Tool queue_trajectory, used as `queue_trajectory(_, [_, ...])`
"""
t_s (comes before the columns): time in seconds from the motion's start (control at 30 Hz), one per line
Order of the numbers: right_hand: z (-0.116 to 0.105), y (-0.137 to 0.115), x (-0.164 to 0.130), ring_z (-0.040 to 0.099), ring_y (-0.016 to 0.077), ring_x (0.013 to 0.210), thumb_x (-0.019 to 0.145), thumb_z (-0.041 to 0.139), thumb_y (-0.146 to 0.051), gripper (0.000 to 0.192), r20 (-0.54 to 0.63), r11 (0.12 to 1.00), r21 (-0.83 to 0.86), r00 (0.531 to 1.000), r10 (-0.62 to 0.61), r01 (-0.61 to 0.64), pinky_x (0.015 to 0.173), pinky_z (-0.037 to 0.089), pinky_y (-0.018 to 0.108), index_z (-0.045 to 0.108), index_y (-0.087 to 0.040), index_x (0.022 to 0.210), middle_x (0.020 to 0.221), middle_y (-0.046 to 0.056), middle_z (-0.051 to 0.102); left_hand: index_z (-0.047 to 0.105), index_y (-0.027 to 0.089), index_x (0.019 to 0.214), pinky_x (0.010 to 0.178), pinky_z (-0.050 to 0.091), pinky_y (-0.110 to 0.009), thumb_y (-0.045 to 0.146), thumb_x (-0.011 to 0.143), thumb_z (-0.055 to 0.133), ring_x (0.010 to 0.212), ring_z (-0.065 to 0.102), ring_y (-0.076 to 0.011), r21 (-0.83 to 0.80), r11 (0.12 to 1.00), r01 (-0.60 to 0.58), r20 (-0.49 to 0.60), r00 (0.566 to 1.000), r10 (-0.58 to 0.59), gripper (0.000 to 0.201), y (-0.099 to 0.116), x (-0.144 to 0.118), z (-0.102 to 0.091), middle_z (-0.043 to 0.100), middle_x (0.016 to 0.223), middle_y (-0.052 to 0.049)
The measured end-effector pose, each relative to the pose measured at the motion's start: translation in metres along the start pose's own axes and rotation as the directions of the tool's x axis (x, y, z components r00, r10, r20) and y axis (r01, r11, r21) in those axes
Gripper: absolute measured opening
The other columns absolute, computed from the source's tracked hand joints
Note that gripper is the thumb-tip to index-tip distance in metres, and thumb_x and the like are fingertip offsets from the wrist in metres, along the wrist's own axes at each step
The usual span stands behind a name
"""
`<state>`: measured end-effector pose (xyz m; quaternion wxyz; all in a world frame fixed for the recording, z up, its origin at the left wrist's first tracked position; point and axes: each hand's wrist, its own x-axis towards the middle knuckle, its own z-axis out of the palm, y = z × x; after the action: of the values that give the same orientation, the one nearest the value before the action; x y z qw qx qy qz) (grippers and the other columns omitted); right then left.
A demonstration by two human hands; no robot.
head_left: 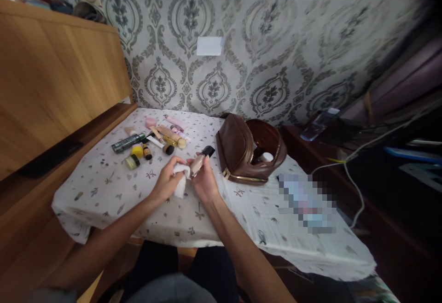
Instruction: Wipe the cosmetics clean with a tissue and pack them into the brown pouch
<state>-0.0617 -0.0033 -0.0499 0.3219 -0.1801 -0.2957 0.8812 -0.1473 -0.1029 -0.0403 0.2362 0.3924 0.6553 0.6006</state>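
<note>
In my right hand (207, 185) is a small bottle of beige liquid (198, 165) with a black cap, tilted up to the right; it looks like foundation. My left hand (168, 178) pinches a white wipe or tissue (180, 185) close beside the bottle's lower end. Whether the wipe touches the bottle I cannot tell. To the right of my hands stands a brown cosmetic bag (235, 148), unzipped, with a white-lidded item (266, 157) inside. Left of my hands lie several cosmetics, among them a dark green tube (128, 142), a yellow jar (137, 150) and a beige tube (169, 133).
A cloth with a leaf print (113, 197) covers the table. A wooden cabinet (65, 77) borders it on the left, a patterned wall behind. On the right lie a blurred-out flat item (307, 204), a clear phone-like object (319, 123) and a white cable (361, 197).
</note>
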Motion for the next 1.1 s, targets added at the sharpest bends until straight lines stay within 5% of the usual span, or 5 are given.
queue_trajectory(0.1, [-0.001,0.007,-0.002,0.058,0.0098,0.056,0.08,0.074,-0.045,0.03,0.059,0.985,-0.138,0.994,-0.093,0.1,0.05,0.044,0.018,0.062,-0.023,0.097,0.066,-0.005,0.066,0.058,0.021,0.104,0.053,0.043,-0.019,0.027,0.081,0.062,0.06,0.055,-0.0097,-0.109,0.994,0.006,-0.028,1.0,-0.009,0.024,0.006,0.019,-0.008,0.062,0.079,0.003])
queue_trajectory(0.33, [-0.008,0.019,-0.002,0.046,0.0092,0.049,0.077,0.066,-0.065,0.047,0.224,0.841,-0.507,0.971,-0.082,0.188,0.046,0.035,0.022,0.056,-0.02,0.074,0.057,-0.004,0.056,0.061,0.015,0.089,0.039,0.044,-0.023,0.058,0.081,0.067,0.04,0.055,-0.0132,-0.211,0.971,0.115,0.249,0.967,-0.06,0.044,0.011,0.039,-0.011,0.059,0.056,0.001])
queue_trajectory(0.7, [-0.015,0.017,-0.001,0.046,0.013,0.057,0.087,0.049,-0.065,0.045,0.236,0.523,-0.791,0.947,-0.22,0.319,0.052,0.036,0.026,0.054,-0.02,0.087,0.061,-0.003,0.052,0.068,0.014,0.091,0.068,0.05,-0.025,0.054,0.076,0.073,0.076,0.063,-0.0173,-0.246,0.969,0.039,-0.018,0.999,-0.045,0.044,-0.014,0.043,0.0,0.068,0.08,-0.004])
queue_trajectory(0.93, [-0.009,0.016,-0.002,0.046,0.0134,0.056,0.088,0.048,-0.063,0.041,0.201,0.625,-0.72,0.953,-0.225,0.3,0.053,0.039,0.026,0.05,-0.022,0.093,0.063,-0.004,0.051,0.07,0.015,0.098,0.071,0.05,-0.027,0.06,0.076,0.071,0.082,0.065,-0.0213,-0.28,0.955,0.102,-0.118,0.983,-0.139,0.051,-0.011,0.036,0.003,0.069,0.081,-0.005])
queue_trajectory(1.1, [-0.006,0.011,-0.004,0.053,0.0152,0.076,0.089,0.05,-0.057,0.035,0.13,0.686,-0.596,0.893,-0.431,0.418,0.071,0.047,0.028,0.05,-0.023,0.096,0.083,0.0,0.056,0.07,0.013,0.099,0.059,0.049,-0.025,0.067,0.072,0.072,0.072,0.064,-0.0185,-0.404,0.895,0.189,-0.086,0.966,-0.243,0.06,-0.009,0.024,0.016,0.069,0.077,-0.005])
